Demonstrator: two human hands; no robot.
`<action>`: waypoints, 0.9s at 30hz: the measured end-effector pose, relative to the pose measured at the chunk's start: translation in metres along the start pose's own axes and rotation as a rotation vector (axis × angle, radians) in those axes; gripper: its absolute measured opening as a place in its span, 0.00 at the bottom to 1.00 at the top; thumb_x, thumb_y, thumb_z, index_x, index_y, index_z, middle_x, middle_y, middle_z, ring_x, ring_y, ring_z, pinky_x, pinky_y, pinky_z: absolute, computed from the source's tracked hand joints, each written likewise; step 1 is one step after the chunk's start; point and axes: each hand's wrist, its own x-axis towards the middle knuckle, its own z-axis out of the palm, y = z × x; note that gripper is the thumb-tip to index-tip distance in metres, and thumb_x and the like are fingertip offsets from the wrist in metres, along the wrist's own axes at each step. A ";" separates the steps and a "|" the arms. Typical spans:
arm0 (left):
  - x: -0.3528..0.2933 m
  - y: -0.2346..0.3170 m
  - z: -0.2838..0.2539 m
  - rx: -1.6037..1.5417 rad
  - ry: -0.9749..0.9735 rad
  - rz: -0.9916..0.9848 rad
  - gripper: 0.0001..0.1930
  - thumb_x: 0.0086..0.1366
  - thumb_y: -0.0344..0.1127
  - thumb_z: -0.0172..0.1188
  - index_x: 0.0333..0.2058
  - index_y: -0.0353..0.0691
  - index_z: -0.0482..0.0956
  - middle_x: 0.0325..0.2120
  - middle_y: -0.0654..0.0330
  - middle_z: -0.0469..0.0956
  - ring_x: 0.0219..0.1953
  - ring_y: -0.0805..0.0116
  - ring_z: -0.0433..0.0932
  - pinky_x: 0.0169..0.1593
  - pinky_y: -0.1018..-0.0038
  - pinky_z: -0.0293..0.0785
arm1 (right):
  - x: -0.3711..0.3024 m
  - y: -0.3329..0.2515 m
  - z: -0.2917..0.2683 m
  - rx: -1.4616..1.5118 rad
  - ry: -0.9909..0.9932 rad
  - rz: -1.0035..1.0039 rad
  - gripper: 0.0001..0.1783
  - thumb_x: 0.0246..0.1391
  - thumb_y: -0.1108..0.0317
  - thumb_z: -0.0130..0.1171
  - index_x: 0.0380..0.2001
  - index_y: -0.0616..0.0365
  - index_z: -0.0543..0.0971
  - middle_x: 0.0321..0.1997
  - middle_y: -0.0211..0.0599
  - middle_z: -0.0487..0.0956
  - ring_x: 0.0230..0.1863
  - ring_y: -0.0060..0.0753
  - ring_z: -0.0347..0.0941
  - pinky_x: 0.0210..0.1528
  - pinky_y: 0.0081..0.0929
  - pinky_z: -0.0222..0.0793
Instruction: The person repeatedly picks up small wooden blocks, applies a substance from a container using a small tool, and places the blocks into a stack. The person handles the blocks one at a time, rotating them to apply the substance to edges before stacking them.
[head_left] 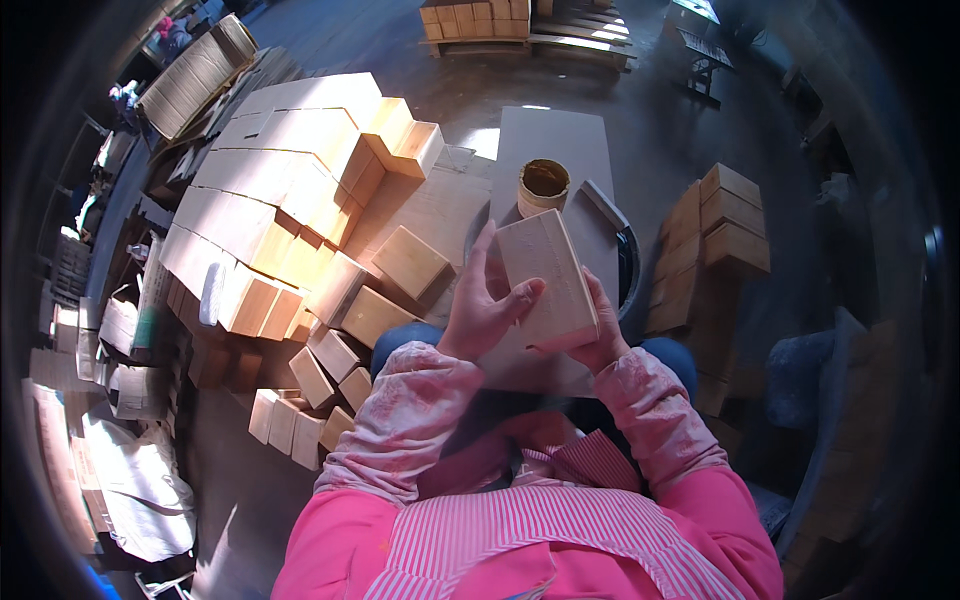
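Note:
Between my two hands a pale wooden box (548, 280) is held up, tilted, above a light board (555, 135) in front of my lap. My left hand (485, 305) grips its left side, the thumb lying on the broad face and a finger stretched along the edge. On the lower right side my right hand (602, 335) is closed round it, its fingers partly hidden by the box. Just beyond the box, a round tub (545, 184) with brownish contents and a stained rim stands on the board.
Loose wooden boxes (375, 318) lie to my left, beside a large stack of boxes (270, 165). Another stack (735, 215) stands on the right. A flat bar (605, 205) rests by the board's right edge. Farther off is a loaded pallet (475, 22).

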 end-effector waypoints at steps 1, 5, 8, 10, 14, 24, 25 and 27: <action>0.001 0.003 0.001 -0.002 0.008 -0.012 0.52 0.64 0.45 0.72 0.72 0.29 0.46 0.44 0.54 0.79 0.42 0.71 0.81 0.46 0.75 0.78 | 0.001 0.002 -0.003 0.036 -0.053 -0.007 0.31 0.71 0.49 0.48 0.70 0.53 0.65 0.66 0.46 0.73 0.63 0.50 0.74 0.61 0.57 0.74; 0.001 0.009 -0.001 0.069 0.029 -0.031 0.47 0.64 0.42 0.71 0.71 0.29 0.51 0.38 0.58 0.79 0.38 0.77 0.79 0.41 0.78 0.76 | 0.008 0.014 -0.017 -0.103 -0.005 -0.123 0.30 0.71 0.53 0.49 0.71 0.52 0.64 0.67 0.45 0.72 0.64 0.49 0.73 0.62 0.55 0.75; 0.002 0.009 -0.002 0.081 0.054 -0.032 0.44 0.63 0.42 0.71 0.69 0.29 0.55 0.35 0.60 0.79 0.37 0.78 0.78 0.40 0.79 0.76 | 0.011 0.021 -0.023 -0.006 0.027 -0.111 0.30 0.71 0.54 0.50 0.71 0.53 0.63 0.67 0.45 0.72 0.64 0.49 0.73 0.62 0.52 0.76; 0.002 0.008 -0.003 0.080 0.064 -0.031 0.43 0.63 0.43 0.71 0.68 0.29 0.57 0.34 0.61 0.79 0.36 0.79 0.77 0.39 0.79 0.75 | 0.012 0.023 -0.025 -0.016 0.032 -0.114 0.32 0.70 0.54 0.52 0.71 0.53 0.62 0.68 0.45 0.72 0.64 0.49 0.74 0.61 0.50 0.77; 0.002 0.007 -0.008 0.147 0.062 -0.062 0.41 0.64 0.43 0.70 0.67 0.31 0.59 0.32 0.60 0.79 0.34 0.79 0.77 0.37 0.78 0.75 | 0.015 0.024 -0.027 -0.082 0.047 -0.132 0.33 0.69 0.54 0.54 0.71 0.55 0.62 0.68 0.46 0.71 0.63 0.49 0.74 0.60 0.48 0.78; 0.000 -0.007 -0.010 0.507 0.161 -0.011 0.46 0.65 0.55 0.65 0.70 0.30 0.57 0.64 0.36 0.67 0.68 0.42 0.66 0.69 0.61 0.63 | 0.009 0.004 -0.018 -0.327 0.503 -0.325 0.27 0.72 0.45 0.50 0.62 0.51 0.74 0.58 0.37 0.80 0.56 0.37 0.79 0.57 0.40 0.79; -0.002 -0.004 -0.010 0.500 0.115 -0.066 0.53 0.60 0.59 0.68 0.71 0.29 0.54 0.66 0.35 0.62 0.68 0.42 0.65 0.70 0.60 0.61 | 0.010 0.006 -0.007 -0.425 0.605 -0.389 0.24 0.72 0.49 0.50 0.62 0.51 0.74 0.54 0.33 0.81 0.53 0.33 0.80 0.57 0.36 0.78; -0.007 0.006 -0.008 0.485 0.046 -0.277 0.63 0.50 0.60 0.74 0.74 0.35 0.46 0.66 0.38 0.62 0.66 0.40 0.66 0.68 0.61 0.64 | 0.008 0.016 0.021 -0.620 0.858 -0.539 0.23 0.72 0.51 0.52 0.61 0.52 0.75 0.57 0.32 0.79 0.56 0.29 0.76 0.57 0.32 0.75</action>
